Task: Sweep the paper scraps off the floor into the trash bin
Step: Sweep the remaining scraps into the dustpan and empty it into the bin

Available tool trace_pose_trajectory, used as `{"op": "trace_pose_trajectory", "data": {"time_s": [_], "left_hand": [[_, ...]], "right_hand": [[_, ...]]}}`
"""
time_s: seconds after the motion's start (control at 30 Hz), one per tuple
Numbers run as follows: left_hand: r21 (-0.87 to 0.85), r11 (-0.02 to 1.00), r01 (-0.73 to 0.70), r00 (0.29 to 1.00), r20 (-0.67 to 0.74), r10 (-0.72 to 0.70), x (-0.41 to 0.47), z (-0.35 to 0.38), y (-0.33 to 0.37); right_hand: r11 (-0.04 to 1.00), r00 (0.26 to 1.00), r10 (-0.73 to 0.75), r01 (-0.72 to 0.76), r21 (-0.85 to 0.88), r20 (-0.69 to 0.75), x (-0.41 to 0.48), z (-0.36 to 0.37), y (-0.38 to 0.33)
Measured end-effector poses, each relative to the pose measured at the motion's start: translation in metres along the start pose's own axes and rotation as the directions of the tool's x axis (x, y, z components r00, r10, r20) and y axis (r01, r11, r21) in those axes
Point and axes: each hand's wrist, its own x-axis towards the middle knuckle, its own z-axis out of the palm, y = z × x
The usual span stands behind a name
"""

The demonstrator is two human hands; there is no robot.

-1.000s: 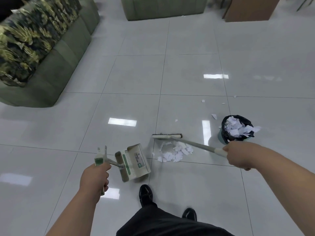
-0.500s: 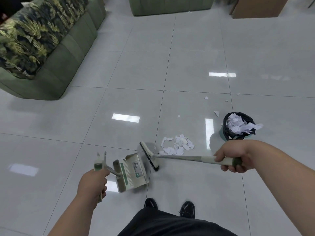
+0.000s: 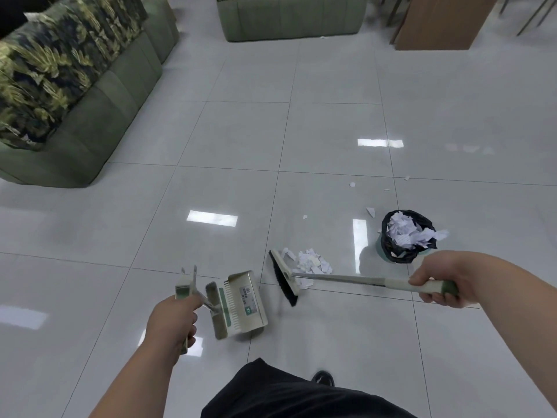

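Right grip (image 3: 440, 280) grasps the cream-and-green broom (image 3: 337, 279) beside white paper scraps (image 3: 310, 262); left grip (image 3: 173, 319) grasps the cream plastic dustpan (image 3: 241, 300) by its handle.

left hand (image 3: 173, 318) grips dustpan (image 3: 239, 303) | right hand (image 3: 440, 280) grips broom (image 3: 337, 279) | scraps (image 3: 310, 263) beside bristles

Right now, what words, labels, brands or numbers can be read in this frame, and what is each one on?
No text is legible in this frame.
Sticker on the dustpan: printed lines and a small green mark, too blurred to read.
Paper scraps in the trash bin: faint print lines, too small to read.
Scrap pile on the floor: no print can be made out.
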Motion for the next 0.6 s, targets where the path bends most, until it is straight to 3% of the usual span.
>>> {"op": "trace_pose_trajectory", "data": {"time_s": [0.6], "left_hand": [[0.150, 0.982, -0.116, 0.976, 0.201, 0.085, 0.092, 0.033, 0.110]], "right_hand": [[0.980, 0.978, -0.039, 0.077, 0.182, -0.204, -0.004, 0.004, -0.052]]}}
